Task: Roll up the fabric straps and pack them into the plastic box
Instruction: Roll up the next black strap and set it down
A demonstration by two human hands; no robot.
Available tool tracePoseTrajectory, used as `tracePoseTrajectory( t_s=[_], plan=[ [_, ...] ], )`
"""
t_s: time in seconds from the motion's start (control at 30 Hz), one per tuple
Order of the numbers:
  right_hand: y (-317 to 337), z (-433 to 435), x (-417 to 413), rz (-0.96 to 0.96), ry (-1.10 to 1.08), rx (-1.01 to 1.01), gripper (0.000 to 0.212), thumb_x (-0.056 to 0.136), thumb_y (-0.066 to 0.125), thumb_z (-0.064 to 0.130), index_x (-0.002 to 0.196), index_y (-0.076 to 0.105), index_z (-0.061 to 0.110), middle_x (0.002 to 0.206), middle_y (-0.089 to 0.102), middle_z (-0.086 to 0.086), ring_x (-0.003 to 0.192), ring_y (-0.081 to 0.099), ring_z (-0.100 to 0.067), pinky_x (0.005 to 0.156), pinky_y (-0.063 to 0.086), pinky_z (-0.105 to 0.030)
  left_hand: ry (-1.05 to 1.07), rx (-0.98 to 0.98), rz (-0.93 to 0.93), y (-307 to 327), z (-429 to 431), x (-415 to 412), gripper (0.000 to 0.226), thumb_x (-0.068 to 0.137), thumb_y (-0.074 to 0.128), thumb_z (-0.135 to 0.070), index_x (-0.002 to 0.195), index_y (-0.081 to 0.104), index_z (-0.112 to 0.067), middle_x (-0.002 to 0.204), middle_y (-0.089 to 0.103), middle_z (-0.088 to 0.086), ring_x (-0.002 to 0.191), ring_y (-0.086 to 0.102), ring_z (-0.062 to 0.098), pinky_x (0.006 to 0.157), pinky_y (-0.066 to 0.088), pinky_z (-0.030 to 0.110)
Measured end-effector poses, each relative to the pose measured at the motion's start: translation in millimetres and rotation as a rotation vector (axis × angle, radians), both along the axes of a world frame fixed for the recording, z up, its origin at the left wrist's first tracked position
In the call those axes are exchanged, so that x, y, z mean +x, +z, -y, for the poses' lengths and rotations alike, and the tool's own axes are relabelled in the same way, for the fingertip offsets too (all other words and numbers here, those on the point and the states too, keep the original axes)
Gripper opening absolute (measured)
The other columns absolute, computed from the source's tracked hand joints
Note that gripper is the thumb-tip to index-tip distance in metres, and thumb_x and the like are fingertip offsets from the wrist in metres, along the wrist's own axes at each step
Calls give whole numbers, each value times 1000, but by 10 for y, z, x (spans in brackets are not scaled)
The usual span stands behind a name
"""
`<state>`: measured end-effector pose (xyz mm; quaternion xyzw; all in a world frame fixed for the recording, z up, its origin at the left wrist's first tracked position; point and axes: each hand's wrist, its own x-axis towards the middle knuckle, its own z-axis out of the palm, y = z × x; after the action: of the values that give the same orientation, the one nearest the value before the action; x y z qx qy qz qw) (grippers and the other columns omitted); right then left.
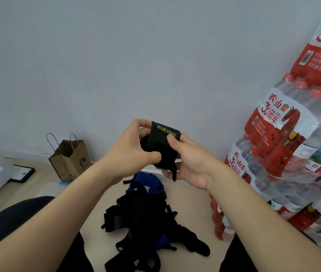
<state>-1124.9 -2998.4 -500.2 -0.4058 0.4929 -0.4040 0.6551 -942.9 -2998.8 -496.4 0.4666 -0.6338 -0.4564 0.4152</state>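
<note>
A rolled black fabric strap [158,143] with yellow "XUEYING" lettering is held up in front of the wall. My left hand [132,152] grips its left side, thumb across the front. Gripping the strap's right side is my right hand [187,160], whose thumb presses on the lettering; a thin black cord hangs from the roll. Below, on the floor between my knees, lies a pile of black and blue straps [146,218]. A clear plastic box with a blue clip [52,188] sits on the floor to the left, partly hidden by my left forearm.
Stacked shrink-wrapped packs of red-capped water bottles [293,144] fill the right side. A brown paper bag [70,160] stands by the wall at the left, with a black-framed flat object [22,173] beside it. My dark-clad knees frame the strap pile.
</note>
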Motion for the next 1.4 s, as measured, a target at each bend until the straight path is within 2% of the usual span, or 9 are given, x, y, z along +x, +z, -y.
tracePoseTrajectory(
  t_s=[0.1,0.23,0.47,0.7,0.87,1.0,1.17,1.3,1.4],
  plan=[
    [15,-4,35,32,-52,-173,18,116,50,32,131,60,33,110,79,-10,86,78,-25,69,61,-39,33,-205,71,11,-71,-77,82,74,76,-11,145,40,-27,126,62,-6,107,70,8,92,64,35],
    [-23,-18,115,27,-211,-366,17,115,52,27,130,59,31,123,75,-12,107,78,-30,81,68,-49,228,-557,343,-122,-153,-251,95,70,89,-16,150,39,-8,139,38,4,128,48,23,108,51,37],
    [-89,-59,132,-142,-319,-569,13,107,65,22,119,66,28,101,78,3,95,76,-10,74,63,-25,252,-569,379,-191,-107,-299,112,67,97,-25,158,34,-6,137,41,-3,124,47,13,103,39,9],
    [96,-17,39,219,-100,-144,31,110,60,32,124,80,14,118,81,-11,101,78,-22,89,63,-41,217,-698,354,-143,-73,-262,106,64,86,-24,156,36,-9,136,44,-3,118,47,8,97,37,4],
    [91,13,-122,233,47,-10,37,111,59,34,130,74,6,114,80,-16,98,79,-28,90,65,-48,173,-824,435,-189,-68,-246,104,73,89,-8,160,33,0,144,44,13,132,48,30,115,41,31],
    [48,70,-155,-96,-152,-356,23,109,65,25,114,77,5,102,83,-14,97,81,-30,89,66,-49,17,-509,364,-175,-81,-260,118,78,88,-23,169,14,-17,151,33,2,142,41,11,115,41,22],
    [42,68,-162,-367,-128,-655,20,103,72,15,101,79,33,93,82,6,90,79,-10,74,62,-22,-10,149,-128,-2,-43,-248,44,107,57,-47,140,48,-20,118,72,17,87,77,29,80,65,52],
    [-16,65,-113,-431,-66,-590,13,110,60,23,107,72,20,96,78,-5,86,74,-14,73,62,-33,30,173,-79,0,-62,-199,31,110,58,-35,129,53,-11,106,72,20,78,74,32,77,67,48],
    [-42,90,-93,-435,-153,-500,38,112,54,36,93,70,7,79,69,-7,73,64,-14,68,53,-37,-53,122,24,-36,-95,-187,30,111,59,-26,138,50,-19,115,74,14,92,79,31,86,67,43]
  ],
)
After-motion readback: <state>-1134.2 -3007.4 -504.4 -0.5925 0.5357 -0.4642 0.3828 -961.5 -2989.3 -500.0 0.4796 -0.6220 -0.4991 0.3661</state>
